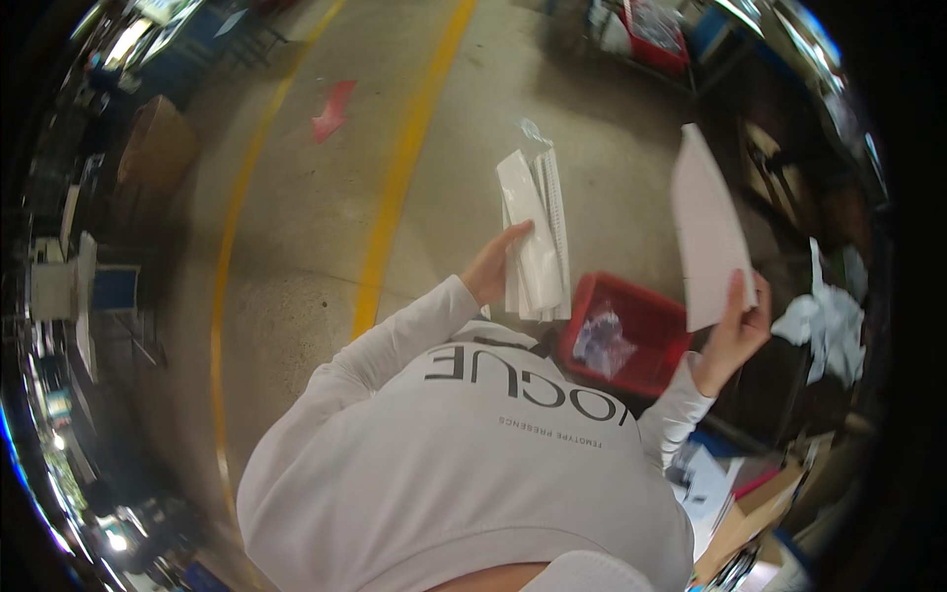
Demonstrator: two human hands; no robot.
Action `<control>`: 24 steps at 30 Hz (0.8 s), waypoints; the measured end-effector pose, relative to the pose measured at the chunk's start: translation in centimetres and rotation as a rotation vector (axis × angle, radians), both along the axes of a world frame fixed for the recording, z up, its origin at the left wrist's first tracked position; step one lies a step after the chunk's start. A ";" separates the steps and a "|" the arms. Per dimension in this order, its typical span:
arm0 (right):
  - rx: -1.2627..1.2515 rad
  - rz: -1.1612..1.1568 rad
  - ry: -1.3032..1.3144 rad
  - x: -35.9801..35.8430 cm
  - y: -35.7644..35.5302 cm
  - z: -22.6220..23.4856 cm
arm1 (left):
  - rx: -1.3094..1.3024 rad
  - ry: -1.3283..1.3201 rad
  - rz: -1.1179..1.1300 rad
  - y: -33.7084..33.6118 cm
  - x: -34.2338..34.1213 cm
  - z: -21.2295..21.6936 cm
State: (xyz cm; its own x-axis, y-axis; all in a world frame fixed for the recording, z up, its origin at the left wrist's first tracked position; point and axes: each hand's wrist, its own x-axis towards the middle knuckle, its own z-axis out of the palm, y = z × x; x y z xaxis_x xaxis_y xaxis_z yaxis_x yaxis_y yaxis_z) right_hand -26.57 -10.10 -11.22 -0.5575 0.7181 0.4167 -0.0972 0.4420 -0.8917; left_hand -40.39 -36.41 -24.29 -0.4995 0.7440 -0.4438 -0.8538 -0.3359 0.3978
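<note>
My left hand (495, 261) is closed round a bundle of long, flat white strips (538, 261), some of them glossy like plastic sleeves. A bit of clear film (533, 130) sticks out at the bundle's far end. Off to the right, my right hand (740, 321) grips the near edge of a pale pinkish-white sheet (705, 227), thumb on top, the sheet standing up away from me. Between and below the two hands sits a red plastic crate (646, 301), with clear plastic bags (604, 340) inside; their contents are too blurred to name.
Crumpled white plastic (829, 326) hangs at the right, above papers (702, 493) and cardboard (760, 513). Another red crate (656, 44) stands far right. Yellow lines (400, 187) and a red arrow (335, 111) mark the floor; a brown carton (156, 146) stands left.
</note>
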 end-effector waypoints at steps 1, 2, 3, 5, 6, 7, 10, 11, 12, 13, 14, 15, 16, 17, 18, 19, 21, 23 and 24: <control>-0.031 0.068 -0.003 -2.9 -0.9 -1.0 | 0.014 -0.007 0.020 -0.5 -1.2 -0.3; -0.086 0.129 -0.058 -5.5 -1.9 -1.8 | 0.052 -0.015 0.015 -0.5 -2.4 -0.6; -0.176 0.207 -0.126 -8.5 -4.2 -3.1 | 0.051 -0.049 0.066 -2.1 -3.4 -0.6; -0.275 0.380 -0.199 -16.1 -7.6 -4.8 | 0.115 -0.072 0.120 -2.9 -8.9 -0.9; -0.281 0.435 -0.274 -20.5 -9.5 -5.6 | 0.090 -0.084 0.190 -4.0 -12.7 -1.1; -0.294 0.510 -0.301 -23.9 -10.8 -6.1 | 0.058 -0.093 0.254 -4.8 -15.6 -1.1; -0.345 0.700 -0.350 -33.9 -13.5 -6.7 | -0.031 -0.091 0.440 -6.5 -23.8 -0.7; -0.276 0.744 -0.384 -37.6 -14.2 -6.8 | -0.073 -0.114 0.467 -7.9 -27.2 -0.6; -0.235 0.787 -0.426 -41.0 -14.7 -6.8 | -0.076 -0.120 0.495 -9.3 -30.2 -0.4; -0.189 0.834 -0.484 -44.6 -15.4 -6.7 | -0.060 -0.140 0.530 -10.8 -33.1 -0.3; -0.248 0.918 -0.452 -47.5 -16.0 -6.5 | -0.096 -0.116 0.578 -12.1 -34.7 -0.1; -0.229 0.933 -0.477 -50.7 -16.8 -6.0 | -0.119 -0.063 0.628 -13.9 -37.6 0.3; -0.218 0.988 -0.437 -54.5 -17.8 -5.7 | -0.137 0.010 0.682 -15.1 -40.8 0.5; -0.238 1.035 -0.420 -58.1 -19.0 -5.3 | -0.169 -0.002 0.783 -15.9 -43.2 0.7; -0.177 1.042 -0.430 -62.3 -19.6 -4.3 | -0.194 -0.006 0.884 -17.0 -45.7 1.0; -0.112 1.105 -0.329 -66.1 -19.8 -3.1 | -0.222 -0.008 0.983 -18.0 -47.5 1.2; -0.084 1.159 -0.189 -74.7 -19.8 0.0 | -0.231 0.010 1.104 -19.7 -52.0 1.1; 0.282 1.009 -0.040 -82.0 -16.9 4.7 | -0.282 -0.013 1.210 -21.0 -56.5 0.4; 0.455 0.902 0.145 -85.6 -15.4 7.2 | -0.254 -0.022 1.240 -22.0 -59.0 -0.2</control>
State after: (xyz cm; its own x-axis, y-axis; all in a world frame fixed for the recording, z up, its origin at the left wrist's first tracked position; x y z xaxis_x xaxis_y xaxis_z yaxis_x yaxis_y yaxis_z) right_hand -112.20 -25.49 -4.03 -0.7347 -0.1878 0.6519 -0.6555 0.4440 -0.6109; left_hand -99.36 -58.38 -24.45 -0.7887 -0.3242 -0.5223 -0.0287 -0.8292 0.5582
